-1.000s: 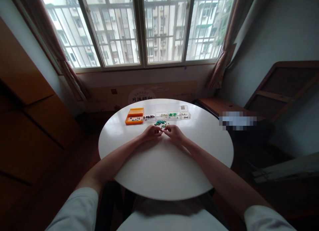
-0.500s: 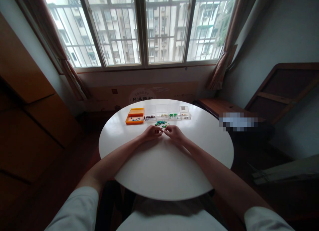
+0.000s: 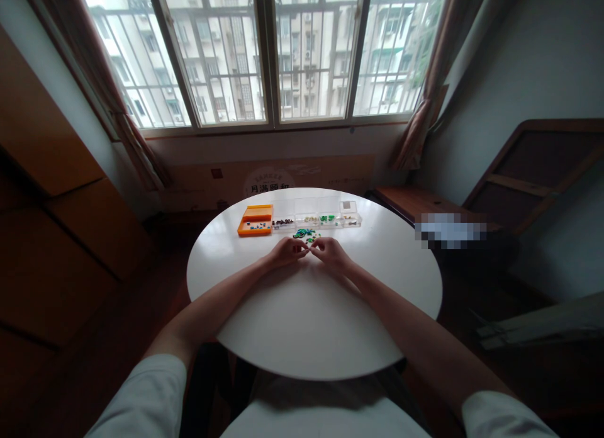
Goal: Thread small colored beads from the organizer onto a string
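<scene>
My left hand (image 3: pixel 287 252) and my right hand (image 3: pixel 329 252) meet fingertip to fingertip low over the white round table (image 3: pixel 311 325). Both are closed in a pinch; whatever lies between the fingertips is too small to make out. Just beyond them is a loose heap of small green pieces (image 3: pixel 306 233), with a few tiny yellowish and green bits beside it. Behind the heap stand an orange open box (image 3: pixel 255 230) holding small blue pieces and a clear compartment box (image 3: pixel 302 223) with its lids up. Dark pieces (image 3: pixel 283 222) and bright green pieces (image 3: pixel 327 218) lie in its compartments.
The table's curved front edge runs close to my body. A barred window (image 3: pixel 274 54) with tied curtains is beyond the table. On the right stands a low wooden cabinet (image 3: pixel 401 202); wooden cupboards (image 3: pixel 80 230) are on the left.
Both hands stay in almost the same place, fingertips together, with only a very slight shift of the fingers. The boxes and the heap have not moved.
</scene>
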{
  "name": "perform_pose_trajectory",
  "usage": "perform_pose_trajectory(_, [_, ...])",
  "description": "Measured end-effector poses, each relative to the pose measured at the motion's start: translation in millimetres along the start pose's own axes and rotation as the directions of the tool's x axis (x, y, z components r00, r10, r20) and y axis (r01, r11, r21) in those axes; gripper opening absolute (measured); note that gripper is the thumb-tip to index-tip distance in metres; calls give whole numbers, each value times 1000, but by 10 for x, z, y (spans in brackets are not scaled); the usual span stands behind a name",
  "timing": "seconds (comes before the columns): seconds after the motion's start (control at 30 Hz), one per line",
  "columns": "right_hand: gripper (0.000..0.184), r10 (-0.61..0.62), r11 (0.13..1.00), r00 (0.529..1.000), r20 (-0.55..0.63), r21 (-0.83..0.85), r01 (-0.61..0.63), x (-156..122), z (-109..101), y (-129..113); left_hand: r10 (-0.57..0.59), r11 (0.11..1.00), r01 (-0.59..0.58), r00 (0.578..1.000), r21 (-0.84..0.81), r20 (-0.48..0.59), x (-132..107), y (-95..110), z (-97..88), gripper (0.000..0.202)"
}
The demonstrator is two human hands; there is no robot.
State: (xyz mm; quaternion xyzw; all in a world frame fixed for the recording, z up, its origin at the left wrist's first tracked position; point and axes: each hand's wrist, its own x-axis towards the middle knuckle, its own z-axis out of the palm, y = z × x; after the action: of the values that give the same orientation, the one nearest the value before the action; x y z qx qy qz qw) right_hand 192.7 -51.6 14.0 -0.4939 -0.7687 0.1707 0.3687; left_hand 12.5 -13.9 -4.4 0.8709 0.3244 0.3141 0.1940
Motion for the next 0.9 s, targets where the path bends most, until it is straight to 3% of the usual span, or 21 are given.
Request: perform_pose_trajectory(0.9, [18,-6,1000,1000,-8,-5,6,16,28,45,-37,999,37,999,-29,1,7,-19,0,25])
